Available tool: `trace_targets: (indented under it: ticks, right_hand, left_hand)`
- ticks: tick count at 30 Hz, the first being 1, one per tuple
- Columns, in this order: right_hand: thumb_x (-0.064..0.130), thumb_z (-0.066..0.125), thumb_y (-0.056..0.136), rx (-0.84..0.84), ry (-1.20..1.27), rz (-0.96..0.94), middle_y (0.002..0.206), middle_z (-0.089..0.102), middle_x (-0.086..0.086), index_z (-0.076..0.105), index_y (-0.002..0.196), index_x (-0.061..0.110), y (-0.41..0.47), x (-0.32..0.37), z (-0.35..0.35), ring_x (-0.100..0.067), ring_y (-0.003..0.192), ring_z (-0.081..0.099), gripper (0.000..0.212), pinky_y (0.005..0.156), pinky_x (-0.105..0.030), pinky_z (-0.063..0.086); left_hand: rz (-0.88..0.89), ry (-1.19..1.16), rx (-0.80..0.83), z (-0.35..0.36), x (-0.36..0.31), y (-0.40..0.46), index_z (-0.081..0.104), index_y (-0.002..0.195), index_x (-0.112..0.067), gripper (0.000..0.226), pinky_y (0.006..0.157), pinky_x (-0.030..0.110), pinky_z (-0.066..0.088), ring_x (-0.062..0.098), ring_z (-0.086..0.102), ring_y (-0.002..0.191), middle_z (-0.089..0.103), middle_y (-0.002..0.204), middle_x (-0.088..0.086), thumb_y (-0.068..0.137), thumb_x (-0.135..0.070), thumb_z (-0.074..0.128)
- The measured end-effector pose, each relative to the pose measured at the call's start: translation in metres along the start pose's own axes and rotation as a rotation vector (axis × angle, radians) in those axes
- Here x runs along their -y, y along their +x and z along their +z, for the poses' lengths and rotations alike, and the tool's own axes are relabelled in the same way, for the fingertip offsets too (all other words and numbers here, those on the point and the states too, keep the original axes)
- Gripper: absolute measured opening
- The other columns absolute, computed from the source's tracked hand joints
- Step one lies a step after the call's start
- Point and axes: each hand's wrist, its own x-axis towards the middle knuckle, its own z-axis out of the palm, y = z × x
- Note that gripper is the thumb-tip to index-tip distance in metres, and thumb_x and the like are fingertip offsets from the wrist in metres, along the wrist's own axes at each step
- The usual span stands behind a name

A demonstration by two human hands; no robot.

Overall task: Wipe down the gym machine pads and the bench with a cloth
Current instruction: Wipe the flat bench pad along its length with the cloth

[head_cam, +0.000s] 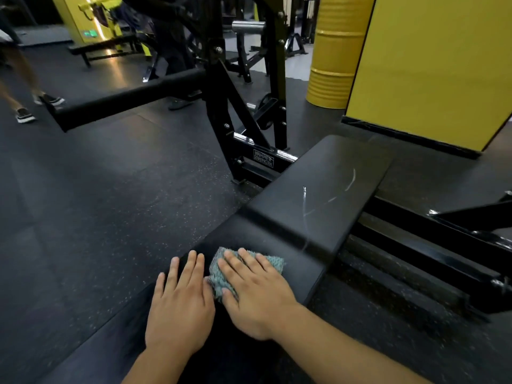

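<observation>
Right hand [256, 293]: flat, fingers straight, pressing folded teal knitted cloth [221, 275] on near black padded bench surface [318, 195] | left hand [180, 303]: flat just beside, empty | risk: cloth may slip from under the palm; far streaks may stay unwiped.

black bench [318, 195] on floor [110, 203]; cloth [221, 275] on it
</observation>
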Motion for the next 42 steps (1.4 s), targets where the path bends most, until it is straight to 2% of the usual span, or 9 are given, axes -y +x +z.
trace_targets:
  ticks: [4,9,13,17,24,33,36,40,42]
  right_hand:
    - [0.046,0.016,0.107,-0.009,-0.006,0.087,0.173,-0.008,0.009,0.001,0.166,0.028,0.027,0.007,-0.001,-0.013,0.158,-0.013,0.063,0.128,-0.041,-0.011]
    - [0.047,0.017,0.108,-0.023,-0.008,0.14,0.173,-0.008,0.01,0.001,0.166,0.029,0.011,0.005,-0.001,-0.012,0.158,-0.013,0.063,0.128,-0.039,-0.011]
    - [0.049,0.015,0.107,-0.017,-0.02,0.174,0.172,-0.01,0.012,-0.001,0.165,0.031,0.001,-0.002,-0.008,-0.009,0.157,-0.016,0.063,0.127,-0.037,-0.013]
    - [0.049,0.015,0.108,-0.014,-0.023,0.18,0.172,-0.011,0.012,-0.002,0.165,0.03,0.003,0.001,-0.006,-0.01,0.157,-0.016,0.063,0.127,-0.038,-0.013]
    - [0.05,0.018,0.108,-0.023,-0.005,0.184,0.173,-0.01,0.009,-0.002,0.165,0.03,-0.014,0.004,-0.005,-0.013,0.158,-0.016,0.064,0.127,-0.039,-0.013]
    - [0.057,0.015,0.106,-0.011,-0.021,0.176,0.172,-0.011,0.014,-0.003,0.165,0.034,-0.01,-0.029,-0.014,-0.007,0.156,-0.019,0.066,0.127,-0.037,-0.013]
    - [0.057,0.014,0.106,-0.01,-0.03,0.206,0.172,-0.012,0.013,-0.003,0.165,0.034,0.018,-0.051,-0.021,-0.009,0.157,-0.018,0.065,0.127,-0.037,-0.013]
    - [0.053,0.014,0.107,-0.006,-0.045,0.188,0.172,-0.011,0.01,-0.002,0.165,0.03,0.059,-0.057,-0.025,-0.013,0.158,-0.015,0.065,0.127,-0.039,-0.012]
    - [0.052,0.016,0.107,0.005,-0.059,0.13,0.173,-0.009,0.007,0.0,0.166,0.028,0.082,-0.049,-0.023,-0.016,0.159,-0.013,0.065,0.128,-0.041,-0.01]
  left_hand:
    - [0.101,0.042,0.052,-0.003,0.002,0.008,-0.004,0.164,-0.028,0.072,0.129,0.039,-0.002,0.013,-0.011,0.158,-0.011,0.17,-0.013,0.095,-0.046,-0.01]
    - [0.199,-0.007,0.076,-0.009,0.002,0.026,0.004,0.165,-0.028,0.06,0.129,0.036,-0.001,0.012,-0.008,0.159,-0.003,0.172,-0.012,0.108,-0.04,0.015]
    - [0.293,0.018,0.08,-0.007,-0.006,0.038,0.002,0.165,-0.027,0.071,0.129,0.036,-0.002,0.014,-0.008,0.159,-0.005,0.172,-0.011,0.097,-0.047,-0.005]
    - [0.315,-0.022,0.076,-0.005,-0.005,0.048,0.005,0.165,-0.025,0.059,0.129,0.035,-0.001,0.013,-0.006,0.159,0.0,0.172,-0.01,0.109,-0.034,0.017]
    - [0.317,-0.154,0.04,0.002,-0.002,0.054,0.024,0.163,-0.017,0.057,0.13,0.034,0.008,0.012,0.009,0.159,0.02,0.171,-0.003,0.108,-0.027,0.03]
    - [0.345,-0.104,-0.005,0.003,-0.009,0.057,0.023,0.164,-0.02,0.068,0.127,0.029,0.002,0.012,0.009,0.159,0.018,0.171,-0.006,0.101,-0.044,0.009]
    - [0.312,-0.105,-0.009,0.004,-0.01,0.064,0.02,0.164,-0.021,0.057,0.125,0.024,-0.003,0.01,0.006,0.158,0.015,0.171,-0.007,0.11,-0.038,0.021]
    - [0.109,-0.09,-0.098,0.011,-0.012,0.065,0.029,0.162,-0.013,0.062,0.129,0.037,0.013,0.019,0.019,0.157,0.029,0.168,0.003,0.106,-0.037,0.014]
    - [0.049,-0.125,-0.111,0.016,-0.013,0.066,0.028,0.161,-0.01,0.064,0.128,0.038,0.018,0.02,0.024,0.156,0.033,0.166,0.006,0.104,-0.035,0.013]
